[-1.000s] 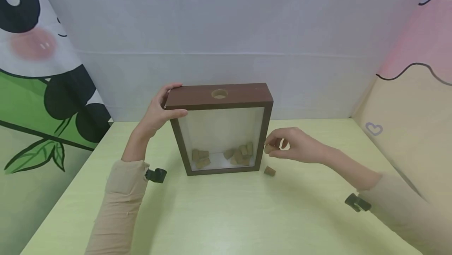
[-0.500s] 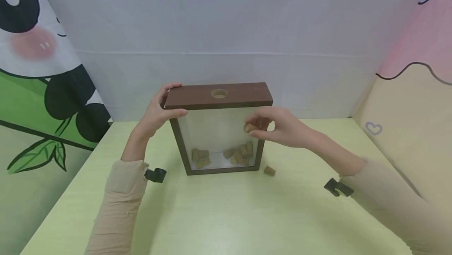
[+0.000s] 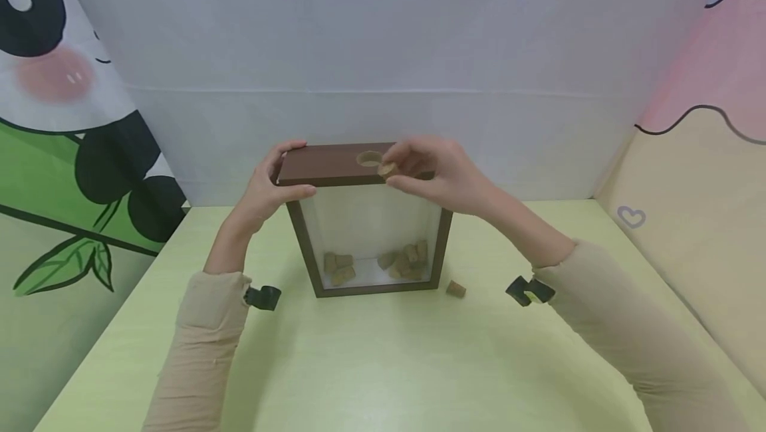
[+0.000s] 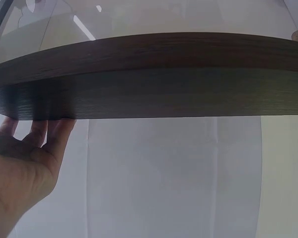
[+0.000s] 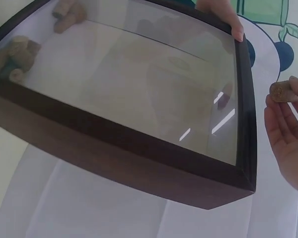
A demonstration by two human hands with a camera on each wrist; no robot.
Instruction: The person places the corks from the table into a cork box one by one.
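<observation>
Head view shows a brown shadow box with a glass front standing upright on a light green table. The left hand grips the box's top corner at 9 o'clock, with the thumb on the front and the fingers curled over the top edge. The right hand pinches a small cork between thumb and fingers. This cork sits right at the round hole in the top of the box, just at its 3 o'clock side. Whether it touches the rim is hard to tell.

Inside the box, a pile of corks lies on the bottom, some at 7 o'clock and more at 5 o'clock. One loose cork lies on the table just beside the box's lower corner at 4 o'clock. White cloth hangs behind the table. A panda picture is at 9 o'clock.

Right wrist view shows the cork held at the fingertips, close to the box's frame.
</observation>
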